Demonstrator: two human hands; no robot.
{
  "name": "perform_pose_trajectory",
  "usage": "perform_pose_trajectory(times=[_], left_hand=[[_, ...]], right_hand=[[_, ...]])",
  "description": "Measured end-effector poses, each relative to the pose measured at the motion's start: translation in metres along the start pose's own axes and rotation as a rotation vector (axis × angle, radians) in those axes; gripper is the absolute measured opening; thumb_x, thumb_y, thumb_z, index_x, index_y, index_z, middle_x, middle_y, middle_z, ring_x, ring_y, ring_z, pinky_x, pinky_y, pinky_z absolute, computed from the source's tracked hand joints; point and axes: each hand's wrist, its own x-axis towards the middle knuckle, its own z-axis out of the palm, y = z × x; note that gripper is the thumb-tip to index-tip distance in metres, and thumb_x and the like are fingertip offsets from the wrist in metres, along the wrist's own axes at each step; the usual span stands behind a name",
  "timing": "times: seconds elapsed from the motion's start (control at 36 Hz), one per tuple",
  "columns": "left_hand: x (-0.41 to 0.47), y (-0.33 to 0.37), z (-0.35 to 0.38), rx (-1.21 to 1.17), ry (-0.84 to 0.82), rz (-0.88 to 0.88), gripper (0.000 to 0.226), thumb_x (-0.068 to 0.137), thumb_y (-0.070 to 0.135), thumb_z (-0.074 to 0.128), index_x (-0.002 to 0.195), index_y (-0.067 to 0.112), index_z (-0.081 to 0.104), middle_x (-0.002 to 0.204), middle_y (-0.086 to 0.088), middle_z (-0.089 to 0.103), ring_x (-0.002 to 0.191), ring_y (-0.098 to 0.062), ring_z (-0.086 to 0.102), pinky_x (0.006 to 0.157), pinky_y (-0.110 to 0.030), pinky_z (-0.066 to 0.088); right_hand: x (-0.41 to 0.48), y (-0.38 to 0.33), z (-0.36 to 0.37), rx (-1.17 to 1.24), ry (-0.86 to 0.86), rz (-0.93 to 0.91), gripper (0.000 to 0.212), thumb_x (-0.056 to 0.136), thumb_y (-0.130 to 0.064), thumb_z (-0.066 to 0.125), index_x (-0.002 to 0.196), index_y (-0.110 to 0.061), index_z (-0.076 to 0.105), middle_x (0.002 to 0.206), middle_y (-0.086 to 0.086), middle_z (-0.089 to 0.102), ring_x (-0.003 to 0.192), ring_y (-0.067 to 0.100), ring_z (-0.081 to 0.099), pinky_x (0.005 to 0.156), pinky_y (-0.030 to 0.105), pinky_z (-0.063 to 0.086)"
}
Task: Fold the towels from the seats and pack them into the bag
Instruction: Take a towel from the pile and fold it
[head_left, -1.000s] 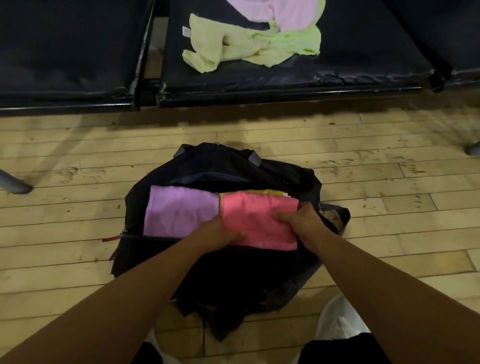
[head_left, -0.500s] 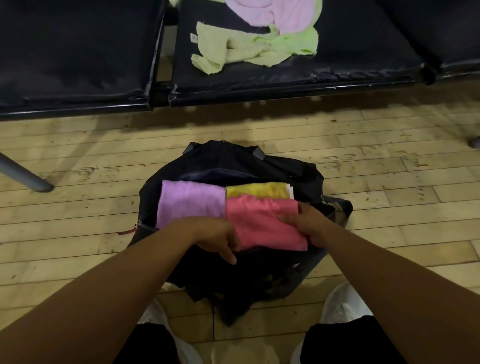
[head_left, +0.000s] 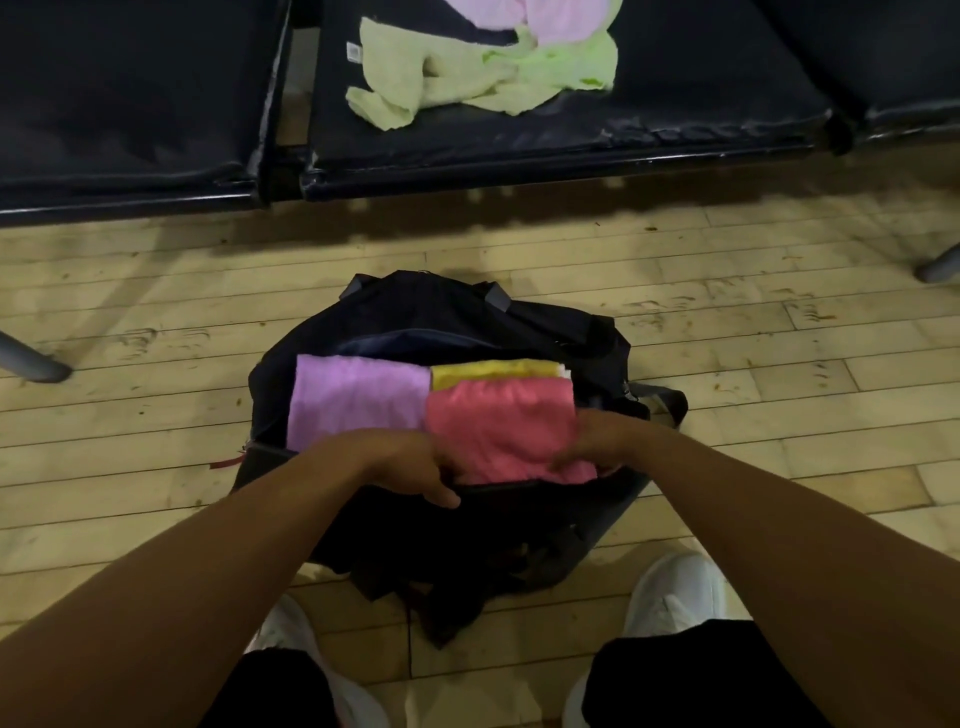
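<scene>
1. A black bag (head_left: 467, 322) stands open on the plank floor (head_left: 779, 364), in front of three dark padded seats. The middle seat (head_left: 701, 93) faces it directly.
2. Around it are two grey bench legs, one at the floor's left edge (head_left: 31, 358) and one at its right edge (head_left: 940, 265). There are also two white shoes (head_left: 675, 587) just beside the bag's near side, and a red zipper pull (head_left: 226, 460) at the bag's near left corner.
3. Both forearms reach in over the bag's near rim, hiding the near edges of the towels inside.
4. The left hand (head_left: 400, 462) hangs over the near rim with its fingers loosely curled. Whether it grips anything cannot be told.
5. The right hand (head_left: 597, 441), blurred, lies on the near right corner of the pink towel (head_left: 504, 426). Its grip cannot be told.
6. Three folded towels show in the bag. The purple towel (head_left: 358, 400) lies at the left with the pink one touching it on the right, and the yellow towel (head_left: 493, 370) lies along the pink one's far edge.
7. Three unfolded towels lie heaped together at the middle seat's far edge: a pale yellow-green towel (head_left: 395, 78), a lime-green towel (head_left: 561, 67) and a light pink towel (head_left: 545, 15).
</scene>
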Motion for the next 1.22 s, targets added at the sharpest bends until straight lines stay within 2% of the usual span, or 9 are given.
perform_pose_trajectory(times=[0.11, 0.28, 0.42, 0.67, 0.72, 0.81, 0.94, 1.11, 1.22], left_hand=[[0.0, -0.004, -0.002, -0.02, -0.024, 0.006, 0.023, 0.095, 0.022, 0.063, 0.079, 0.036, 0.056, 0.088, 0.018, 0.058, 0.082, 0.0, 0.053, 0.076, -0.017, 0.038], [0.003, -0.004, 0.001, -0.09, -0.014, 0.004, 0.025, 0.094, 0.02, 0.065, 0.074, 0.034, 0.057, 0.078, 0.018, 0.056, 0.073, 0.0, 0.051, 0.07, -0.018, 0.037], [0.005, -0.004, 0.005, -0.087, 0.161, -0.079, 0.016, 0.098, 0.031, 0.058, 0.107, 0.025, 0.069, 0.101, 0.007, 0.065, 0.088, -0.007, 0.057, 0.077, -0.017, 0.042], [0.023, -0.017, 0.013, -0.354, 0.803, -0.38, 0.045, 0.083, 0.038, 0.075, 0.114, 0.015, 0.051, 0.11, -0.014, 0.059, 0.097, -0.032, 0.059, 0.083, -0.037, 0.049], [0.012, -0.018, -0.003, -0.619, 0.58, -0.216, 0.039, 0.08, 0.045, 0.077, 0.106, 0.026, 0.054, 0.107, -0.013, 0.06, 0.096, -0.029, 0.061, 0.095, -0.047, 0.049], [0.002, -0.024, -0.025, -0.914, -0.019, 0.136, 0.037, 0.098, 0.017, 0.058, 0.13, -0.002, 0.056, 0.129, -0.026, 0.059, 0.125, -0.04, 0.054, 0.114, -0.05, 0.035], [0.049, -0.019, 0.013, -0.583, 0.826, -0.328, 0.035, 0.1, 0.019, 0.055, 0.13, 0.002, 0.059, 0.126, -0.02, 0.063, 0.116, -0.036, 0.059, 0.096, -0.035, 0.042], [0.052, -0.021, 0.011, -0.532, 0.731, -0.432, 0.035, 0.094, 0.032, 0.063, 0.114, 0.005, 0.064, 0.115, -0.015, 0.067, 0.109, -0.032, 0.062, 0.084, -0.031, 0.045], [0.043, -0.017, 0.0, -0.531, 0.735, -0.424, 0.038, 0.091, 0.035, 0.065, 0.114, 0.005, 0.06, 0.109, -0.012, 0.065, 0.106, -0.032, 0.062, 0.082, -0.034, 0.046]], right_hand=[[0.007, 0.012, 0.012, -0.192, -0.026, -0.086, 0.026, 0.084, -0.023, 0.075, 0.077, -0.03, 0.052, 0.081, -0.003, 0.057, 0.076, 0.016, 0.057, 0.076, 0.03, 0.045], [-0.019, 0.009, 0.01, -0.239, -0.057, 0.003, 0.026, 0.09, -0.043, 0.069, 0.081, -0.021, 0.059, 0.073, 0.002, 0.057, 0.062, 0.017, 0.053, 0.061, 0.026, 0.045], [-0.048, 0.017, -0.008, -0.251, -0.074, 0.148, 0.04, 0.091, -0.045, 0.07, 0.071, -0.01, 0.063, 0.062, 0.005, 0.058, 0.047, 0.015, 0.046, 0.047, 0.022, 0.037], [-0.036, 0.0, 0.003, -0.048, 0.354, -0.007, 0.046, 0.091, -0.043, 0.068, 0.118, -0.009, 0.053, 0.105, 0.005, 0.059, 0.099, 0.024, 0.06, 0.083, 0.035, 0.049], [-0.026, -0.009, 0.017, 0.049, 0.323, -0.005, 0.058, 0.09, -0.039, 0.07, 0.13, -0.006, 0.046, 0.115, 0.003, 0.053, 0.112, 0.024, 0.056, 0.09, 0.03, 0.044], [-0.015, -0.016, 0.033, 0.072, 0.39, 0.045, 0.06, 0.091, -0.03, 0.071, 0.136, -0.001, 0.044, 0.125, 0.011, 0.056, 0.115, 0.027, 0.056, 0.086, 0.026, 0.04], [-0.008, -0.017, 0.032, 0.136, 0.433, 0.054, 0.056, 0.092, -0.022, 0.069, 0.139, 0.001, 0.048, 0.132, 0.016, 0.057, 0.118, 0.031, 0.056, 0.093, 0.033, 0.046], [-0.004, -0.015, 0.025, 0.103, 0.438, 0.043, 0.06, 0.093, -0.031, 0.066, 0.141, -0.002, 0.045, 0.133, 0.016, 0.057, 0.12, 0.033, 0.056, 0.094, 0.037, 0.045], [-0.01, -0.02, 0.005, -0.025, 0.395, 0.036, 0.045, 0.093, -0.044, 0.062, 0.116, -0.006, 0.055, 0.104, 0.011, 0.061, 0.092, 0.025, 0.061, 0.068, 0.028, 0.042]])
